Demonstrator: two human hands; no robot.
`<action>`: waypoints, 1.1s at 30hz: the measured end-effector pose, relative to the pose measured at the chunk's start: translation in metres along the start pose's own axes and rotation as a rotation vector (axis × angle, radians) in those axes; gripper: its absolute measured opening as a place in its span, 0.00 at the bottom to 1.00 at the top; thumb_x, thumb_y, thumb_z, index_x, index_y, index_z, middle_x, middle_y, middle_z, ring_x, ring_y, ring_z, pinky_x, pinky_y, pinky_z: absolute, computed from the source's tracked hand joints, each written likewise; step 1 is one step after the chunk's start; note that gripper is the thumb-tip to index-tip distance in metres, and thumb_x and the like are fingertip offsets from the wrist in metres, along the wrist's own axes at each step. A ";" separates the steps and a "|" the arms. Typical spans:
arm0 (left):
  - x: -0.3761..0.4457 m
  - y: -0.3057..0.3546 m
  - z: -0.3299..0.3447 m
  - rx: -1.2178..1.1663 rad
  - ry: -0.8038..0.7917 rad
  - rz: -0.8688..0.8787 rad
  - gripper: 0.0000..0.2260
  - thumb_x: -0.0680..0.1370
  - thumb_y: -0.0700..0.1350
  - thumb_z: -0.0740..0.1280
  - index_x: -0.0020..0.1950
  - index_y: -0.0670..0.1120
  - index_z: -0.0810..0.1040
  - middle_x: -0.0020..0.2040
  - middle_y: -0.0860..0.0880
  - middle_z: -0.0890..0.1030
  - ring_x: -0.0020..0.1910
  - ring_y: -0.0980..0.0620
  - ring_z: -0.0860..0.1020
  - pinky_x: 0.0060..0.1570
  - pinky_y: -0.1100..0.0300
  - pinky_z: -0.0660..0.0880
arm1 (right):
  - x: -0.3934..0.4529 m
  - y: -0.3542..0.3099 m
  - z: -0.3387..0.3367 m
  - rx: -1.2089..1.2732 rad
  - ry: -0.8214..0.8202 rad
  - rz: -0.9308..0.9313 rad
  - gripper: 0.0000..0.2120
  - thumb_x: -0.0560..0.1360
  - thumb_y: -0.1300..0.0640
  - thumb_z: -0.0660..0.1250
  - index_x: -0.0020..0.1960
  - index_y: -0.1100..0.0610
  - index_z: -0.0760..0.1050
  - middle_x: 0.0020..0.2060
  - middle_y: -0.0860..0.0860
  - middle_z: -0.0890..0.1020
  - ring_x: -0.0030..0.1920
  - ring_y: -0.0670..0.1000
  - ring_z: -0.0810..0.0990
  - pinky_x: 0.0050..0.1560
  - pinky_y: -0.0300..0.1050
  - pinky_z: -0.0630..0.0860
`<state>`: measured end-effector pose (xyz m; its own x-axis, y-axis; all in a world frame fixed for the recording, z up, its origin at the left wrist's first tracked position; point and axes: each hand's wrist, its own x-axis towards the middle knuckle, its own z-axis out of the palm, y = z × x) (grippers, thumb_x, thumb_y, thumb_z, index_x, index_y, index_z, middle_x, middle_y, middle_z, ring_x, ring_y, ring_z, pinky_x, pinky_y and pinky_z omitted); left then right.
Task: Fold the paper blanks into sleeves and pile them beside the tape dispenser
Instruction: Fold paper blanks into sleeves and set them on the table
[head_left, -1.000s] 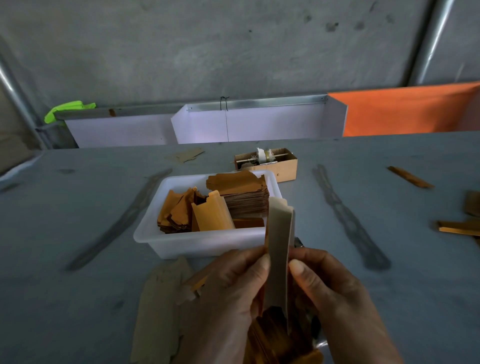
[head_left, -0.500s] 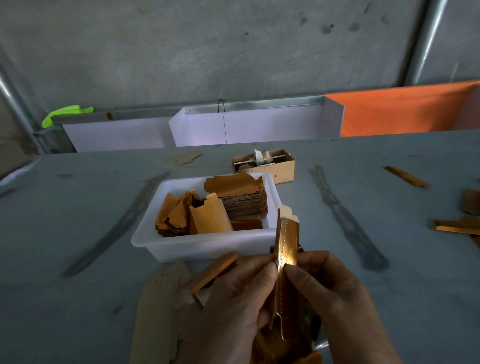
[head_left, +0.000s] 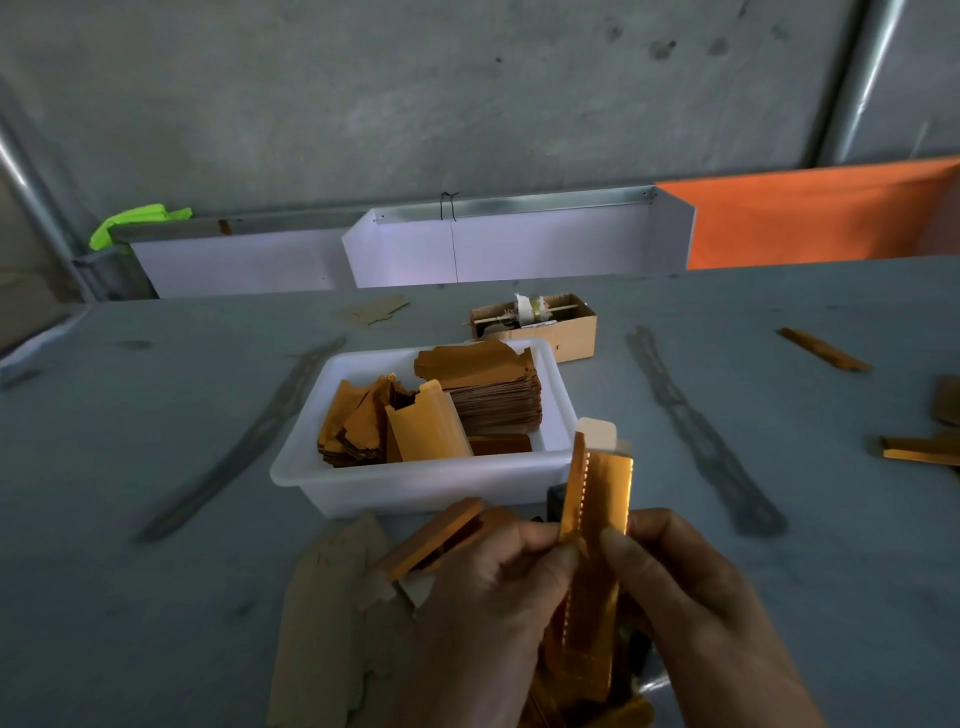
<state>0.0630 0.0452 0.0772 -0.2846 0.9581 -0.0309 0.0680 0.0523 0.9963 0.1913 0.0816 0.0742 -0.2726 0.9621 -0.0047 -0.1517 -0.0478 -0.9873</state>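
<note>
From the head view, I look down at my two hands, close together near the bottom middle. My left hand (head_left: 498, 597) and my right hand (head_left: 691, 597) both pinch the same gold paper blank (head_left: 595, 525). The left thumb is on its left edge and the right thumb is on its right side. So both hands are clamped on the blank, one on each side, and it sits right between them.

The blank stands almost straight up. Its long side runs from my wrists up toward the white tub (head_left: 558, 457), and it leans a little to the right at the top. A row of small white dots runs down its length, near the left edge. I think that is the fold line, so the next fold should go along the long way, not across.

Both hands are the same distance from it, since both hold it.

More blanks are stacked inside the tub. A folded sleeve (head_left: 431, 535) lies just left of my left hand. The small cardboard box with a tape roll (head_left: 530, 312) sits behind the tub, well away from my hands. A dark thing peeks out behind the blank; I cannot tell what it is.
</note>
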 end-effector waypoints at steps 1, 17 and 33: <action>-0.002 0.002 0.001 0.044 0.013 0.015 0.05 0.72 0.51 0.70 0.43 0.61 0.83 0.39 0.59 0.84 0.41 0.62 0.82 0.46 0.60 0.79 | -0.001 -0.001 0.001 0.016 -0.004 0.001 0.09 0.64 0.49 0.67 0.37 0.54 0.79 0.29 0.56 0.79 0.30 0.52 0.78 0.29 0.38 0.75; -0.005 -0.008 -0.004 -0.179 -0.078 -0.209 0.05 0.64 0.51 0.72 0.39 0.54 0.85 0.40 0.49 0.85 0.41 0.52 0.84 0.50 0.49 0.76 | 0.001 0.002 0.000 -0.139 -0.061 0.058 0.05 0.64 0.51 0.69 0.39 0.49 0.81 0.34 0.53 0.83 0.36 0.52 0.83 0.38 0.43 0.75; -0.012 -0.014 -0.009 -0.388 0.085 -0.301 0.10 0.82 0.42 0.59 0.58 0.40 0.75 0.46 0.42 0.85 0.45 0.47 0.85 0.46 0.51 0.81 | 0.006 0.027 -0.069 -0.534 0.189 0.018 0.12 0.71 0.61 0.70 0.37 0.44 0.83 0.42 0.39 0.83 0.48 0.40 0.79 0.48 0.39 0.70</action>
<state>0.0569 0.0307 0.0639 -0.3154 0.8895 -0.3308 -0.3852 0.1986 0.9012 0.2511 0.1044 0.0364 -0.0887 0.9961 -0.0021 0.3659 0.0306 -0.9301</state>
